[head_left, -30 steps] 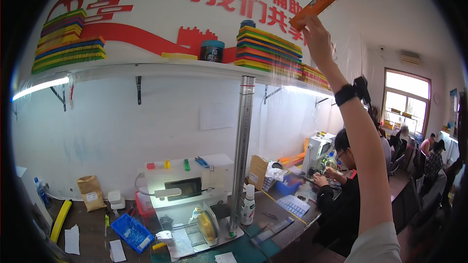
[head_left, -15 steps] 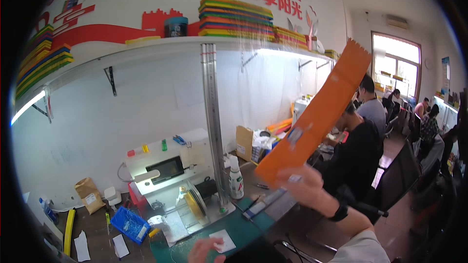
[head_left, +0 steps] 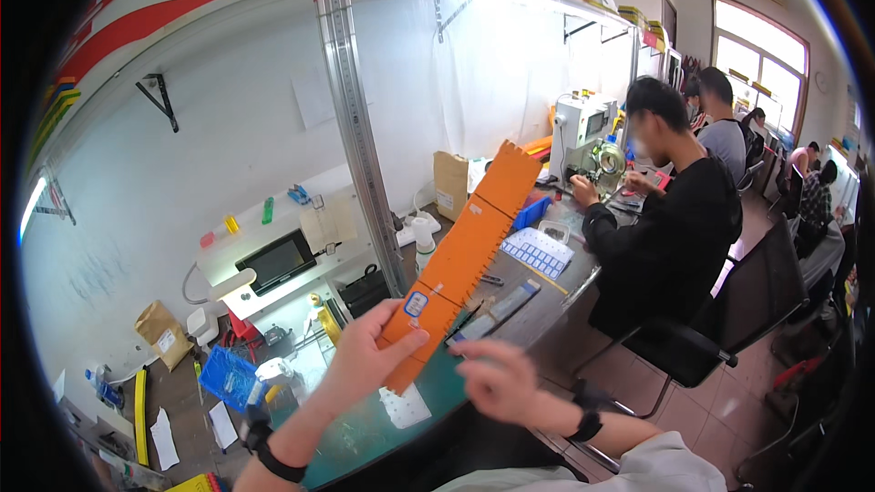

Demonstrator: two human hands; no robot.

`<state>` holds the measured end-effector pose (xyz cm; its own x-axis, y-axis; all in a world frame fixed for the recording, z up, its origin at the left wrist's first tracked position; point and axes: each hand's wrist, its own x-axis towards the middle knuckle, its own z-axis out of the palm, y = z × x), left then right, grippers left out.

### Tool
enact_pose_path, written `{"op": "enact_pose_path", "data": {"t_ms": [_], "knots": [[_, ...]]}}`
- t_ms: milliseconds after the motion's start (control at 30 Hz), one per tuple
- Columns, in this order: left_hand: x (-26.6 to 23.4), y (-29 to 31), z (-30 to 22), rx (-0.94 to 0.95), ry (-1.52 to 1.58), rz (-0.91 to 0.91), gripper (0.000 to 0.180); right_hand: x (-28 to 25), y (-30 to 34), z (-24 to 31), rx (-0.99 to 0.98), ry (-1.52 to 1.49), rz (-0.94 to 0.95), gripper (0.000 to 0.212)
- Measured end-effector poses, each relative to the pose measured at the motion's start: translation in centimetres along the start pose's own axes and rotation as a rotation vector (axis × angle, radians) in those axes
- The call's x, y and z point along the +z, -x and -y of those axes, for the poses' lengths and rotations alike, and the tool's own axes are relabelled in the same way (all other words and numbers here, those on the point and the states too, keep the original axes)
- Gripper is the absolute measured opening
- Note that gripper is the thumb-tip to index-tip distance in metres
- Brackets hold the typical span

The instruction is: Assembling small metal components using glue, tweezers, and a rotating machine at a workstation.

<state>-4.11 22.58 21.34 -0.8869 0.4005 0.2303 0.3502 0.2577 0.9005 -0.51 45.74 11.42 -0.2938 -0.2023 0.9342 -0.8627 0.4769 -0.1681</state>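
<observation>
A long, flat orange strip with notched edges slants up and away in front of me. Dark lines cross it, and a small blue-edged label sits on its lower part. My left hand grips its lower end, thumb on the front face. To the right of that end is my right hand, apart from the strip. Its fingers are loosely bent, slightly blurred, and nothing shows in them. Below the strip a white piece of paper lies on the green mat.
A white machine with a dark screen stands behind a metal post. At left are a blue basket and a paper bag. A person in black sits working at right, near a black chair.
The orange strip has passed from my right hand to my left and come lower and nearer the middle. My right hand has let go. The view has swung right and down.
</observation>
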Motion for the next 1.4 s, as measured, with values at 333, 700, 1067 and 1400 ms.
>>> {"op": "enact_pose_path", "data": {"t_ms": [333, 700, 1067, 1400], "knots": [[0.0, -0.9, -3.2, 0.050, -0.031, 0.189, 0.056, -11.5, -5.3, -14.3, 0.545, -0.741, -0.102, 0.115], [4.7, -1.9, 3.0, 0.023, 0.295, 0.095, 0.049, -10.9, 1.1, -9.6, 1.047, -1.426, 0.976, 0.056], [13.8, -3.6, 17.9, 0.118, -0.260, 0.182, 0.062, -12.2, 23.8, -22.0, 1.490, -0.267, 0.747, 0.020], [14.0, -3.1, 18.1, 0.169, -0.444, 0.240, 0.066, -13.4, 32.4, -26.3, 1.592, -0.379, 0.666, 0.022]]}}
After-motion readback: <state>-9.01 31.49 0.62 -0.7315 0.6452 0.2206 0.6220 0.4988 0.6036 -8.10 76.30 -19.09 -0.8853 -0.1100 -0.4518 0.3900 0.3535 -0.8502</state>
